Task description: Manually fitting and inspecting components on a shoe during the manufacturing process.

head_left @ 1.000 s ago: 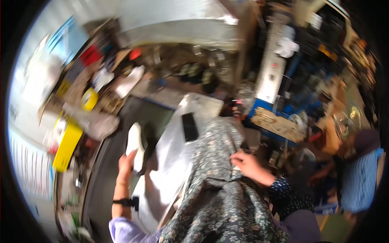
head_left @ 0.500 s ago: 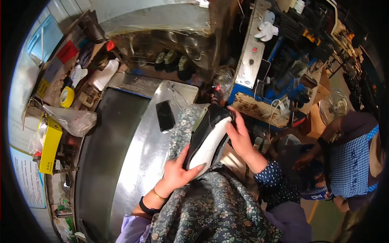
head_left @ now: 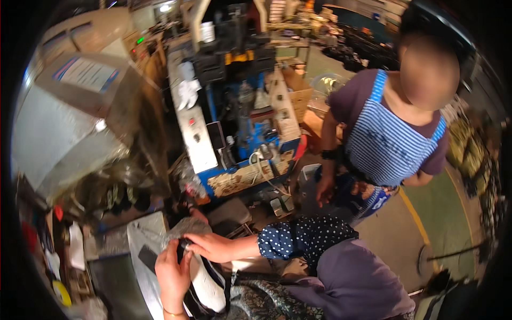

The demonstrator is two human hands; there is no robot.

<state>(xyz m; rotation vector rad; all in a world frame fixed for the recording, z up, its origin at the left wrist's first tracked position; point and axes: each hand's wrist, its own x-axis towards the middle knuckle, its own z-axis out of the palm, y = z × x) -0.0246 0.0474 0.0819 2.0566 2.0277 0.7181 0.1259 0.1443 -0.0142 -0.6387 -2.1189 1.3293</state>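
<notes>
A black shoe with a white underside (head_left: 207, 286) lies sole up at my lap, its far end pinched between both hands. My left hand (head_left: 173, 271) wraps its fingers and thumb on the dark tip. From the right, my right hand (head_left: 209, 246) presses its thumb and fingers on that same tip, so the two hands nearly touch. Part of the shoe's dark side is hidden behind the left hand. Beside the left hand, a dark phone (head_left: 147, 258) rests on the metal table (head_left: 136, 234).
A blue-framed machine (head_left: 213, 184) stands ahead, with white gloves (head_left: 188, 94) on its metal panel. Just right of it stands a person in a blue checked apron (head_left: 381, 136). Dark shoes (head_left: 126, 197) sit under the hood at left; a yellow tape roll (head_left: 61, 293) lies lower left.
The view has swung to the right and up, bringing the co-worker fully in. My left hand has shifted from the shoe's near end to its far tip, next to my right hand.
</notes>
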